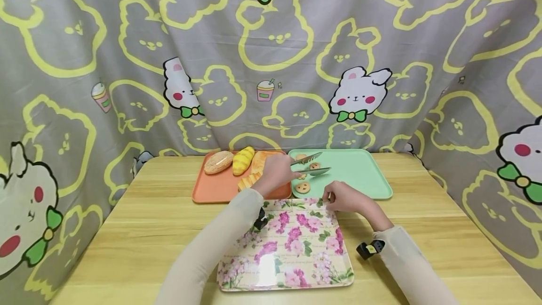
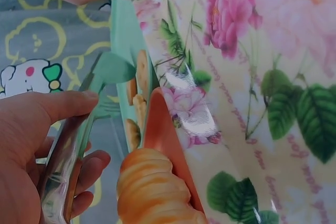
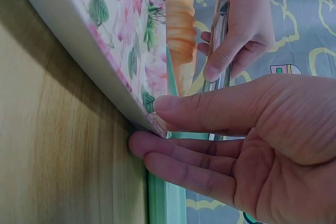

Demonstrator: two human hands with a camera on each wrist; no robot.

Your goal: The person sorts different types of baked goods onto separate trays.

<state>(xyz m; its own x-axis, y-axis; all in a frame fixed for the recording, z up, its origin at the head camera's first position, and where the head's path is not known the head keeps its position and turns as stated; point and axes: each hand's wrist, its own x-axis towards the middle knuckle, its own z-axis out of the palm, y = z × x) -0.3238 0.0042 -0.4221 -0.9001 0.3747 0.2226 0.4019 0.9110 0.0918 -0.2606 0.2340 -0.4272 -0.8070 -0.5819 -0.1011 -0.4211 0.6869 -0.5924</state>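
My left hand (image 1: 277,172) grips a pair of metal food tongs (image 1: 318,171), one end flat and the other forked. The tong ends are spread apart over the small round cookies (image 1: 302,187) at the left side of the green tray (image 1: 360,173). In the left wrist view, thumb and fingers wrap the tongs' handle (image 2: 64,169). My right hand (image 1: 348,200) pinches the far right corner of a floral tray (image 1: 292,248), its thumb (image 3: 205,111) on the rim's top and fingers beneath in the right wrist view.
At the back left, an orange tray (image 1: 211,193) bears an oval seeded bread (image 1: 219,162), a yellow bread (image 1: 243,161) and a ridged roll (image 1: 249,181). It stands against the green tray. A patterned curtain (image 1: 271,51) hangs behind the wooden table (image 1: 139,229).
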